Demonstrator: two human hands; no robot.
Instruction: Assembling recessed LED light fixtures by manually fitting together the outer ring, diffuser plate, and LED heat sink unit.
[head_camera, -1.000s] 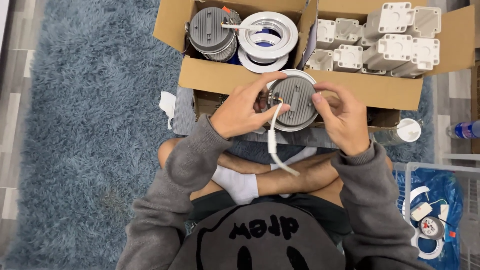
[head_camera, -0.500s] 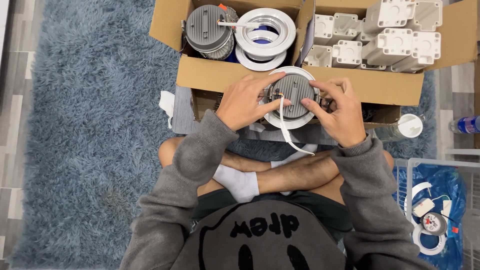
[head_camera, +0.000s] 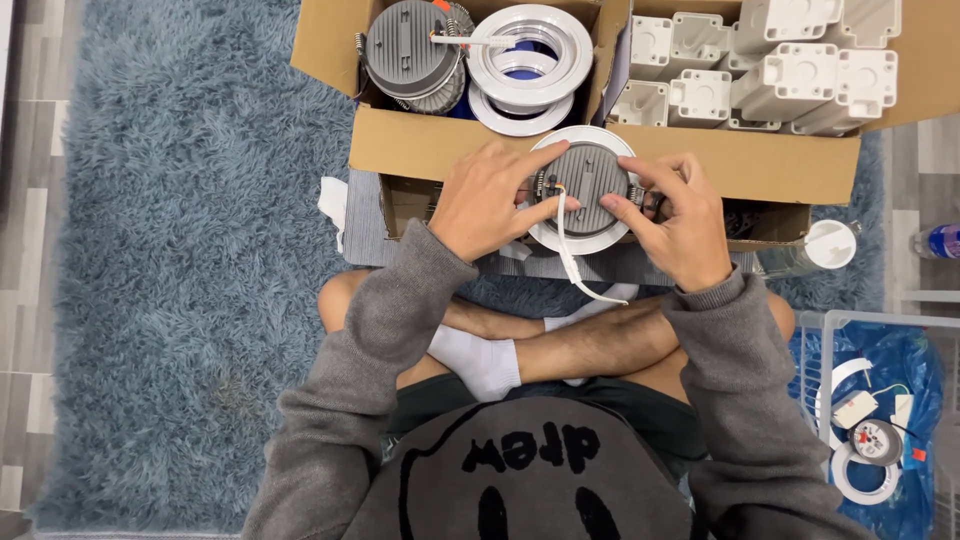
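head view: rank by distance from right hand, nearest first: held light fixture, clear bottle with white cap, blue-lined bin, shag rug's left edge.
From the right hand:
1. Light fixture, in its fingers.
2. Bottle, just right.
3. Bin, lower right.
4. Rug's left edge, far left.

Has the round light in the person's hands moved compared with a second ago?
Yes. The round light sits higher now, its rim overlapping the cardboard box's front wall, closer to the box than before.

Ribbed matt grey metal lamp back (head_camera: 588, 185)
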